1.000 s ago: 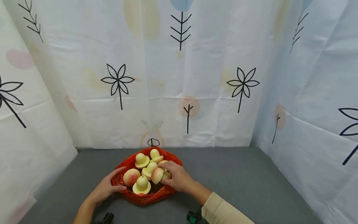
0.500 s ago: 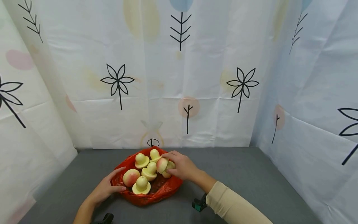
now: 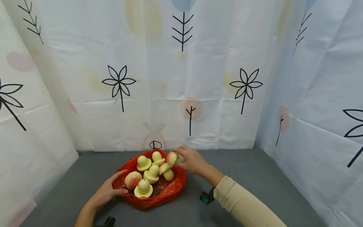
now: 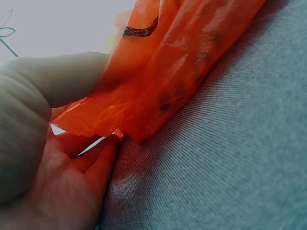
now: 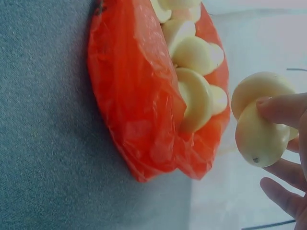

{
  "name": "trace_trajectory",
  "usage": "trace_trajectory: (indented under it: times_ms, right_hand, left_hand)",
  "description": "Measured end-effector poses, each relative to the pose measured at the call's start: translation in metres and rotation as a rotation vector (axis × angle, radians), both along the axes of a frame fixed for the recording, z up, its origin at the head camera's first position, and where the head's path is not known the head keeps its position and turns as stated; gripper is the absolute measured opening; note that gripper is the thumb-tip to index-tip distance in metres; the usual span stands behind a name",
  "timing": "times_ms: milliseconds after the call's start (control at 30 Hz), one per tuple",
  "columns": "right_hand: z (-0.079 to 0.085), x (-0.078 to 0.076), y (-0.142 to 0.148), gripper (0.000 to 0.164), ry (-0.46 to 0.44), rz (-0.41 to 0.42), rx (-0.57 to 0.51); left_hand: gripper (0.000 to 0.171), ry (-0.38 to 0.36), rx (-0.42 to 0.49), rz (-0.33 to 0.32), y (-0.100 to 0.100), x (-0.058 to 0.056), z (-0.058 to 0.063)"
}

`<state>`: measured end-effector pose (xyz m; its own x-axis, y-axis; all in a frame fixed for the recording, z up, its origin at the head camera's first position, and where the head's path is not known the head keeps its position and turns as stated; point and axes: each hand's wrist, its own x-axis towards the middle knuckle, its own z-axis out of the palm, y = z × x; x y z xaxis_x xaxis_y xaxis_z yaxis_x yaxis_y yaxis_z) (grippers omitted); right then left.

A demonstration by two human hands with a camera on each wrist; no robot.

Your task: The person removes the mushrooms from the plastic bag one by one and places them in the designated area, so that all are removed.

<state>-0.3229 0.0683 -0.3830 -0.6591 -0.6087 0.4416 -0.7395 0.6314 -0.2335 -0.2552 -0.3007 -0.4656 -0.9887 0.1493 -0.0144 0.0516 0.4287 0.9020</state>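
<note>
A red plastic bag [image 3: 170,193] lies spread wide at its mouth, with several pale-yellow mushrooms [image 3: 151,173] inside, some with peach-pink caps. My left hand [image 3: 105,190] holds the bag's left rim; in the left wrist view the thumb [image 4: 72,79] lies over the thin plastic and the fingers are behind it. At the bag's far right rim, my right hand [image 3: 190,159] pinches one mushroom [image 3: 171,158] by its stem. The right wrist view shows this mushroom [image 5: 261,136] raised clear of the others, thumb on its near side.
The bag rests on a grey cloth-covered table [image 3: 241,186]. White printed curtains [image 3: 215,63] stand at the back and both sides. Dark wrist devices [image 3: 207,196] show under the forearms.
My right hand has lifted one mushroom up and right, from among the others to the bag's right rim. Another mushroom now shows where the hand was. The left hand has stayed put.
</note>
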Motion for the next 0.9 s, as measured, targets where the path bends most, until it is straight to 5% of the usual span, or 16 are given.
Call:
trace_trajectory:
  times_ms: [533, 900]
  right_hand:
    - [-0.028, -0.017, 0.013, 0.053, -0.017, -0.083, -0.065]
    - [-0.052, -0.033, 0.024, 0.057, -0.007, -0.227, -0.215]
  left_hand:
    - [0.080, -0.011, 0.011, 0.019, -0.004, 0.001, -0.003]
    - [0.080, -0.019, 0.016, 0.024, -0.001, -0.001, -0.002]
